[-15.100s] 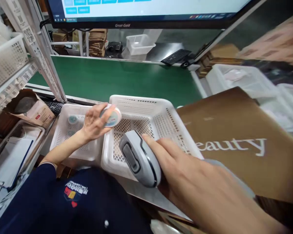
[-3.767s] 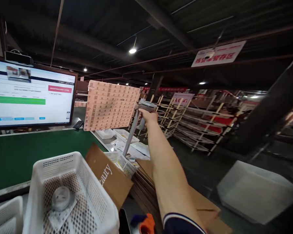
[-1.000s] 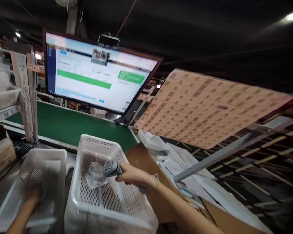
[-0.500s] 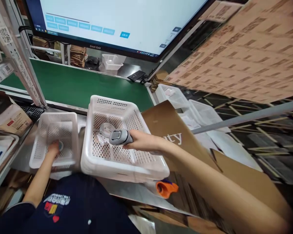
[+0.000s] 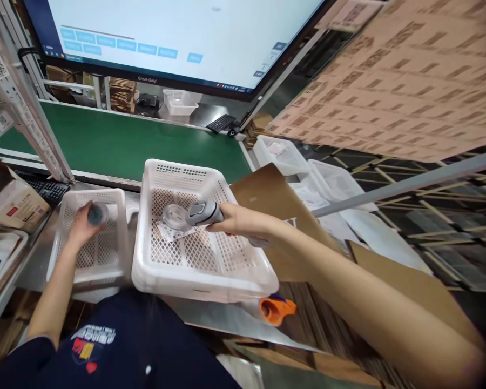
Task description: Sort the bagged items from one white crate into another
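My left hand [image 5: 83, 226] is closed around a small round jar [image 5: 98, 214] with a dark bluish end, above the smaller white basket [image 5: 121, 232] on the left. My right hand [image 5: 241, 219] grips a grey handheld barcode scanner [image 5: 204, 213], its head over the larger white basket [image 5: 140, 254]. Inside that basket lie a clear round container [image 5: 175, 216] and a printed slip of paper [image 5: 170, 234]. Most of the scanner's handle is hidden by my fingers.
A large monitor [image 5: 166, 32] hangs over a green conveyor belt [image 5: 117, 140]. At the front edge sits an orange tape dispenser [image 5: 277, 311]. Brown cardboard [image 5: 267, 189] leans right of the larger basket, and a metal bar [image 5: 405, 183] crosses the right side. An open carton [image 5: 20, 202] stands at left.
My left hand has risen from the bottom of the smaller basket with the jar in it. The scanner in my right hand has shifted slightly right and up.
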`<state>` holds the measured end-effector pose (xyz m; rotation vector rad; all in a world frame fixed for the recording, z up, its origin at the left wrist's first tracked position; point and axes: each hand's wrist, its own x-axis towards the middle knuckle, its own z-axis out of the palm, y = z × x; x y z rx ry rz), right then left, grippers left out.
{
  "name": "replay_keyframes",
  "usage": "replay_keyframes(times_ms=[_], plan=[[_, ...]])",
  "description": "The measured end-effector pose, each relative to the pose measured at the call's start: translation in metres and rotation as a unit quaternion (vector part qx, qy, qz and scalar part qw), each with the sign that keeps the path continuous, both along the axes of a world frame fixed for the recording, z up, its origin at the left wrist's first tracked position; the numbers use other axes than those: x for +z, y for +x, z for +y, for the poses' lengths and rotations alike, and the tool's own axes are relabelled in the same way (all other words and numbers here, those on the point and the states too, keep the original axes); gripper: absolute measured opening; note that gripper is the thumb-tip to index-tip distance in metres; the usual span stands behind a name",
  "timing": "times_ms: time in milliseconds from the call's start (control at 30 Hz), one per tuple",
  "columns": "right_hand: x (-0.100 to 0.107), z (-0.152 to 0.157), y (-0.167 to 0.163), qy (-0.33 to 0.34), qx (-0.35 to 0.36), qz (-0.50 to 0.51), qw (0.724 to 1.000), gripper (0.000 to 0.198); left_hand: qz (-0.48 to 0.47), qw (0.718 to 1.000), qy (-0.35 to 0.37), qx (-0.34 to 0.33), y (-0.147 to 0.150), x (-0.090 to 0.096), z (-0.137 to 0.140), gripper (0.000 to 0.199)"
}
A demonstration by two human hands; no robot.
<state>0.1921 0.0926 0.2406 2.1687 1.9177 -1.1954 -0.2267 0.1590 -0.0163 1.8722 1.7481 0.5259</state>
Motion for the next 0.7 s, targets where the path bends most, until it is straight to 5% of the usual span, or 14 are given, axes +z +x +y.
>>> replay_keyframes(times_ms=[100,167,267,367,500,700], plan=[[0.007,-0.003,0.005,0.026,0.040,-0.012,0.999,0.022,-0.066,0.979,0.192,-0.033,0.018,0.077,0.002,0.103],[0.014,-0.013,0.009,0.100,0.075,-0.056,0.991,0.025,-0.061,0.957,0.268,-0.088,0.041,0.121,0.001,0.108],[0.028,-0.044,0.010,0.250,0.112,-0.103,0.956,0.024,-0.037,0.932,0.318,-0.170,0.085,0.158,0.002,0.114],[0.038,-0.085,0.001,0.310,0.132,-0.111,0.935,0.038,-0.023,0.912,0.338,-0.230,0.124,0.166,0.002,0.111],[0.038,-0.124,-0.016,0.238,0.128,-0.216,0.938,0.078,-0.026,0.890,0.345,-0.295,0.154,0.164,-0.008,0.105],[0.012,-0.126,-0.009,0.202,0.157,-0.239,0.937,0.098,-0.027,0.858,0.334,-0.390,0.184,0.160,-0.017,0.101]])
